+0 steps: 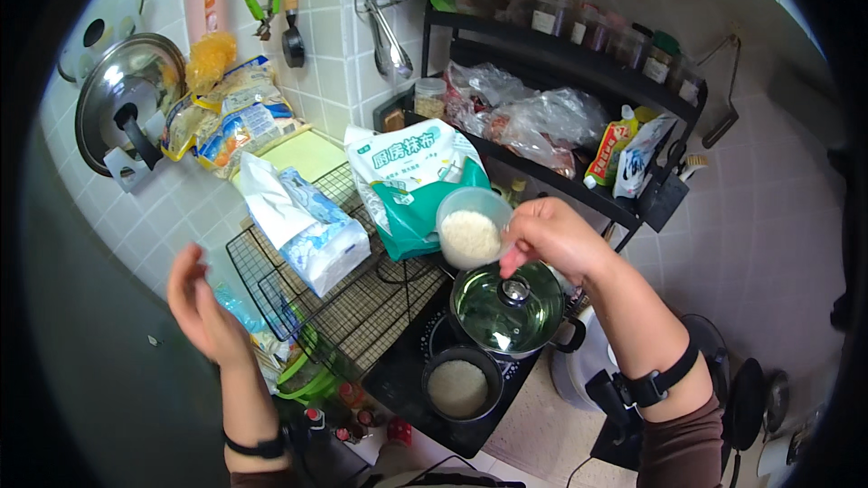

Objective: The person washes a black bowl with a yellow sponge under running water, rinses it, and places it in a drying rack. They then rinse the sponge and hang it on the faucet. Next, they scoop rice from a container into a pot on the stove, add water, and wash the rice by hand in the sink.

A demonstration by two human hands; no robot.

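Observation:
My right hand (546,237) grips the rim or handle side of a clear plastic cup (472,227) that holds white rice-like grains. The cup is above the far edge of a pot with a glass lid (505,315) and a round metal knob. Nearer to me, a small dark pot (463,383) with pale grains, perhaps in water, stands on the black induction cooktop (400,373). My left hand (207,312) is raised at the left with its fingers apart and nothing in it, left of a wire rack (380,305).
A tissue pack (308,230) and a green-and-white bag of kitchen wipes (420,183) rest on the rack. Behind stands a black shelf (542,163) with jars and plastic bags. A glass lid (129,102) hangs at the left. A white container (583,366) stands right of the cooktop.

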